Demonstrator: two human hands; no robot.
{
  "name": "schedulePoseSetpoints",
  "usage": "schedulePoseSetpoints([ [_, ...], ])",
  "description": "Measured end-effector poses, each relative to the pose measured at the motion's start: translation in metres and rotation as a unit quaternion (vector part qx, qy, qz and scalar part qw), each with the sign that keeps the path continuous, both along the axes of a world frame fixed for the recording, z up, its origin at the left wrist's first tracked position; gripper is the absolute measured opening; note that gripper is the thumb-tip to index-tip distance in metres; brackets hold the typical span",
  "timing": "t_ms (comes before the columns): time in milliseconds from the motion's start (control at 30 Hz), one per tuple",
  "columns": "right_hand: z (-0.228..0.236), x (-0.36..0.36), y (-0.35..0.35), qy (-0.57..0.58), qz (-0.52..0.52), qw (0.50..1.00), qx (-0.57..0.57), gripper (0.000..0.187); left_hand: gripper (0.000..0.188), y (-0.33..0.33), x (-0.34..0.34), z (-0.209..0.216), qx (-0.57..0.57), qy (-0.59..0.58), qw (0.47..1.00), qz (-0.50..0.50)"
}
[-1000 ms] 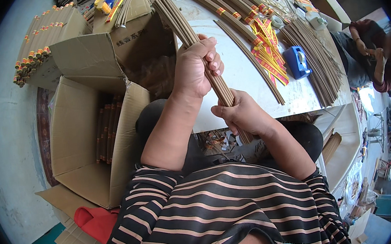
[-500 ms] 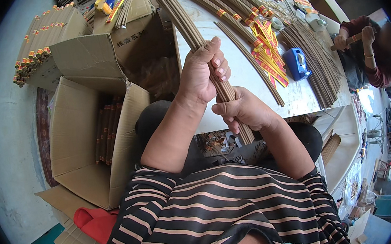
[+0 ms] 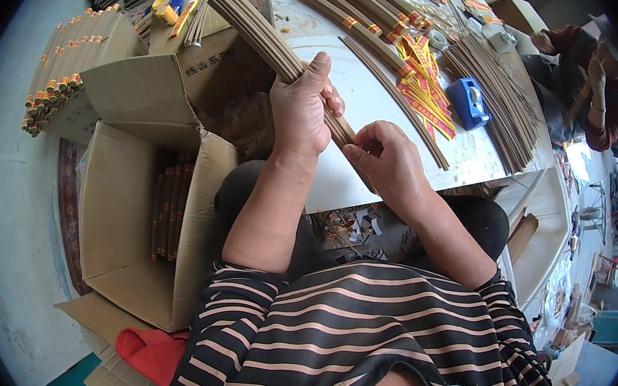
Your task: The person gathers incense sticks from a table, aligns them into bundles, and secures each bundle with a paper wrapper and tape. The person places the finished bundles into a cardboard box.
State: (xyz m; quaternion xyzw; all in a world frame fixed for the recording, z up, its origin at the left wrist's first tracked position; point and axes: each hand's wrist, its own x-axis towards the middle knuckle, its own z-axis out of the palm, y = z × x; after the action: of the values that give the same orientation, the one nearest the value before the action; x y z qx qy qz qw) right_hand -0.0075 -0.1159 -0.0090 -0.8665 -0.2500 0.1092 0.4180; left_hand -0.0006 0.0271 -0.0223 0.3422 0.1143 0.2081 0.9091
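Note:
A bundle of brown incense sticks [image 3: 258, 35] slants from upper left to lower right in front of me. My left hand [image 3: 304, 110] is wrapped round its middle, thumb pointing up along the sticks. At the lower part of the bundle is my right hand [image 3: 393, 161], its fingers curled and thumb and forefinger close together. The thumb tip touches the edge of the sticks; whether it pinches a single one is hidden. Beyond my hands, on the white table [image 3: 333, 172], lie a few loose sticks [image 3: 397, 102] and red-and-yellow paper labels [image 3: 428, 96].
A blue tape dispenser [image 3: 469, 101] stands beside a spread of loose sticks [image 3: 498, 111]. Banded bundles [image 3: 352, 21] lie farther back. To my left an open cardboard box [image 3: 121, 211] holds wrapped bundles [image 3: 169, 210]; more are stacked behind it [image 3: 76, 55]. A co-worker [image 3: 585, 84] sits at far right.
The bundle's upper end has swung left, and my left hand has moved slightly left with it. My right hand has loosened its full grip and lifted its curled fingers. The co-worker's arms have shifted.

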Motion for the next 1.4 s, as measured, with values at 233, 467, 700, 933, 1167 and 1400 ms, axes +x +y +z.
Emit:
schedulePoseSetpoints([
  [233, 0.000, 0.001, 0.001, 0.040, -0.014, 0.999, 0.002, 0.020, 0.031, 0.001, 0.000, -0.001, -0.009, 0.004, 1.000, -0.005],
  [467, 0.000, 0.006, -0.002, 0.098, 0.004, 0.995, 0.030, 0.020, 0.031, 0.003, 0.000, -0.001, -0.020, 0.002, 1.000, -0.009],
  [700, 0.009, 0.007, -0.019, 0.124, 0.032, 0.992, 0.010, 0.013, 0.032, 0.016, 0.001, -0.002, -0.037, -0.018, 0.999, 0.014],
  [933, 0.021, 0.008, -0.020, 0.103, 0.037, 0.994, -0.031, 0.014, 0.033, 0.015, 0.002, -0.004, -0.036, 0.004, 0.999, 0.020],
  [1167, 0.015, 0.002, -0.026, 0.073, 0.054, 0.994, -0.061, 0.015, 0.032, 0.025, 0.001, -0.003, -0.047, -0.019, 0.998, 0.030],
  [1400, 0.005, -0.001, -0.084, -0.024, 0.095, 0.989, -0.115, 0.012, 0.033, 0.072, -0.006, -0.002, -0.082, -0.043, 0.986, 0.136],
])
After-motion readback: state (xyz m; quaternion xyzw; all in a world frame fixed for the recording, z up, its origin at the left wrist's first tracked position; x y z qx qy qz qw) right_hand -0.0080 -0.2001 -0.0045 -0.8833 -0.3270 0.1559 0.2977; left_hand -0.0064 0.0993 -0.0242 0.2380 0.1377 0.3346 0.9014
